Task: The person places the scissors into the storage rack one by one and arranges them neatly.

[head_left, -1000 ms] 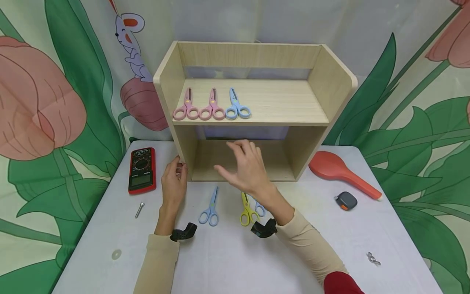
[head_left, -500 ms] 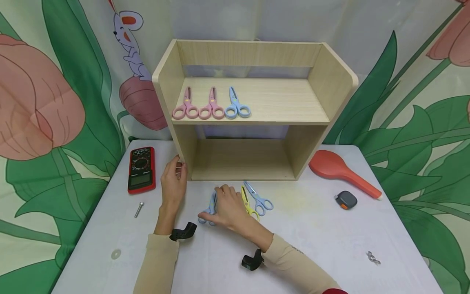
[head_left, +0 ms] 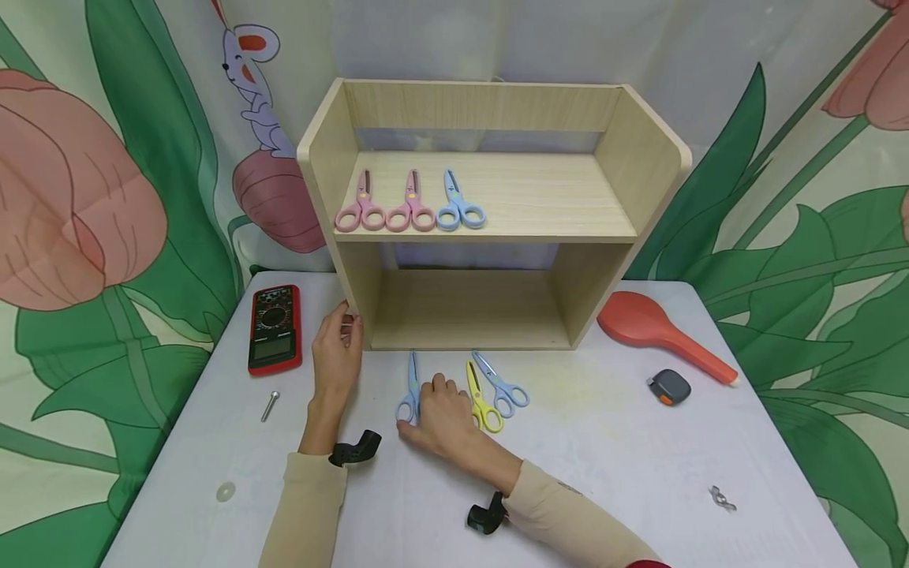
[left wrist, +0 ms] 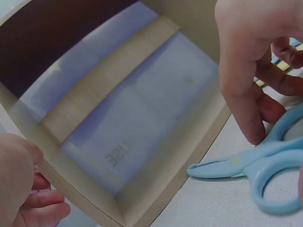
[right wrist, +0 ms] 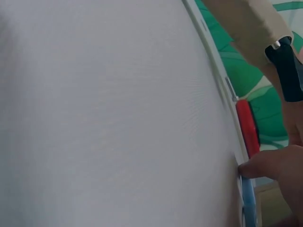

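The blue scissors [head_left: 412,385] lie flat on the white surface [head_left: 625,461], a little below the centre of the frame, points toward the wooden shelf [head_left: 550,197]. In the left wrist view their tip lies right at the shelf's bottom front edge; whether it touches is hard to tell. The right hand [head_left: 443,414] covers part of the handles, its fingers bent on one side and its thumb on the other, pinching them. The left wrist view cuts that thumb off at the right edge, along with the ends of the handle loops. In the right wrist view only a blue strip shows beside the thumb, lower right; the rest is blurred cloth.

The left hand [head_left: 337,351], left of centre, holds the shelf's left side panel at its front edge, fingers curled; some fingertips are hidden.

Just right of the right hand lie the yellow scissors [head_left: 477,394], one loop partly hidden behind it, and another blue pair [head_left: 503,388]. On the upper board stand out two pink pairs [head_left: 410,205] and one blue pair [head_left: 456,205]. A multimeter [head_left: 274,330] lies at left, a red paddle [head_left: 642,319] at right. The small metal piece [head_left: 722,498], lower right, is too small to identify.
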Motion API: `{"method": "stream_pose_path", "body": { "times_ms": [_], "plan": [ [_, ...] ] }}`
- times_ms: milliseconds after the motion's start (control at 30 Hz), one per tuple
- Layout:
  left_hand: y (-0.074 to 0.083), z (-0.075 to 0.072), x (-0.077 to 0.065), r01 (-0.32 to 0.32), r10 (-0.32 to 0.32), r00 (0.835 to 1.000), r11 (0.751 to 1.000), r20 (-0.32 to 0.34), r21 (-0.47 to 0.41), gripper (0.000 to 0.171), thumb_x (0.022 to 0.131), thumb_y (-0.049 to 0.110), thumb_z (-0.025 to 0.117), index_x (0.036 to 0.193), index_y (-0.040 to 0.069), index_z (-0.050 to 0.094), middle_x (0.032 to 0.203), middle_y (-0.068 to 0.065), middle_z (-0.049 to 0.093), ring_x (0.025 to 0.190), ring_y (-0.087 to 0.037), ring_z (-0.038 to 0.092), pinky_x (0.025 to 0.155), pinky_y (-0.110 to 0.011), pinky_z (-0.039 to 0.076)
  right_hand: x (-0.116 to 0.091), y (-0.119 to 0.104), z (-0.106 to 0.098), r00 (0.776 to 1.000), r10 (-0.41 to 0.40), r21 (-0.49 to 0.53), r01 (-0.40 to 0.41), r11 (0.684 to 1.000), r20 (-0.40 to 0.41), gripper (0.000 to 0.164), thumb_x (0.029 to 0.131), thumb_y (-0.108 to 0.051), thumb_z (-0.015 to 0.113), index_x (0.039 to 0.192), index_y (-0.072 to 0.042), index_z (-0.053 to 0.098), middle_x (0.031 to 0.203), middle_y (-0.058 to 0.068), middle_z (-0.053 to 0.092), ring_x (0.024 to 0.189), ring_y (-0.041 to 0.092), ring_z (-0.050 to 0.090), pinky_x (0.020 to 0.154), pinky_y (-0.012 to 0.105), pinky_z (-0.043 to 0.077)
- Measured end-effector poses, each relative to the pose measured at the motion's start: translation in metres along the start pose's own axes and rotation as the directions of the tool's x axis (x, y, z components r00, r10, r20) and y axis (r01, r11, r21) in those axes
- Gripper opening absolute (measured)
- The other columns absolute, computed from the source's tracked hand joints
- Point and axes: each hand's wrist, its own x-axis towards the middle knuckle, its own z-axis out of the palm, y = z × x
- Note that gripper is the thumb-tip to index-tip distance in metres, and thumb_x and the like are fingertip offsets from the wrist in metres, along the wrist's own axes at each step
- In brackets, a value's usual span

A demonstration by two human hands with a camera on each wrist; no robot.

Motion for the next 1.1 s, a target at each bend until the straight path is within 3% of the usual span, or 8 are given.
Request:
{"method": "stream_pose_path", "body": {
  "times_ms": [233,367,567,700,800,900,1100],
  "plan": [
    [0.000,0.000,-0.001,0.007,-0.007,1.000,1.000,0.002,0.002,0.037,0.100,0.016,0.060,0.135,0.002,0.057,0.112,-0.022,0.064,0.097,-0.033,0.070,0.083,-0.046,0.062,-0.002,0.010,0.002,0.997,-0.073,0.064,0.075,0.995,-0.030,0.051,0.074,-0.055,0.072,0.083,-0.005,0.067,0.080,0.005,0.055,0.063,0.016,0.051,0.048,0.029,0.042],
    [0.001,0.000,-0.002,0.006,-0.006,1.000,1.000,0.004,-0.002,0.037,0.101,0.015,0.059,0.135,0.002,0.057,0.112,-0.023,0.063,0.098,-0.034,0.070,0.083,-0.047,0.062,-0.002,0.018,0.003,0.996,-0.085,0.166,0.086,0.982,-0.011,0.051,0.072,-0.053,0.070,0.088,-0.005,0.068,0.085,0.003,0.055,0.062,0.014,0.048,0.054,0.027,0.045],
    [0.001,-0.001,-0.001,-0.002,0.002,1.000,1.000,0.000,-0.001,0.037,0.101,0.014,0.059,0.135,0.001,0.057,0.111,-0.023,0.064,0.097,-0.034,0.070,0.083,-0.047,0.062,-0.002,0.033,-0.001,0.997,-0.076,0.398,0.069,0.915,0.001,0.056,0.071,-0.045,0.074,0.108,-0.004,0.068,0.099,0.000,0.056,0.074,0.009,0.053,0.066,0.020,0.051],
    [0.000,0.000,-0.001,0.007,-0.007,1.000,1.000,0.002,0.010,0.037,0.101,0.015,0.059,0.135,0.002,0.057,0.112,-0.022,0.064,0.097,-0.033,0.070,0.083,-0.046,0.062,-0.002,0.042,-0.013,0.990,-0.100,0.464,0.136,0.875,-0.102,0.053,0.069,-0.038,0.077,0.109,-0.005,0.066,0.102,0.001,0.055,0.082,0.010,0.055,0.072,0.020,0.053],
    [0.001,0.000,-0.001,0.014,-0.014,1.000,1.000,0.007,0.017,0.037,0.101,0.017,0.059,0.135,0.003,0.057,0.113,-0.022,0.064,0.098,-0.032,0.070,0.083,-0.046,0.062,0.000,0.048,-0.029,0.965,-0.129,0.463,0.224,0.857,-0.228,0.052,0.067,-0.035,0.080,0.107,-0.005,0.064,0.102,0.002,0.056,0.083,0.013,0.058,0.072,0.022,0.055],
    [0.001,0.000,-0.001,0.013,-0.013,1.000,1.000,0.010,0.018,0.038,0.101,0.017,0.059,0.136,0.003,0.057,0.113,-0.022,0.063,0.097,-0.033,0.070,0.083,-0.045,0.062,0.002,0.051,-0.052,0.924,-0.165,0.441,0.315,0.840,-0.346,0.054,0.064,-0.031,0.083,0.107,-0.005,0.063,0.101,0.004,0.057,0.084,0.016,0.061,0.072,0.024,0.056],
    [0.001,0.000,-0.001,-0.001,0.001,1.000,1.000,-0.002,0.008,0.039,0.100,0.017,0.060,0.136,0.002,0.056,0.113,-0.023,0.064,0.096,-0.034,0.070,0.083,-0.047,0.062,0.006,0.058,-0.104,0.846,-0.225,0.396,0.440,0.806,-0.482,0.056,0.063,-0.027,0.085,0.108,-0.001,0.063,0.100,0.009,0.057,0.083,0.015,0.060,0.070,0.025,0.057]
  ]
}}
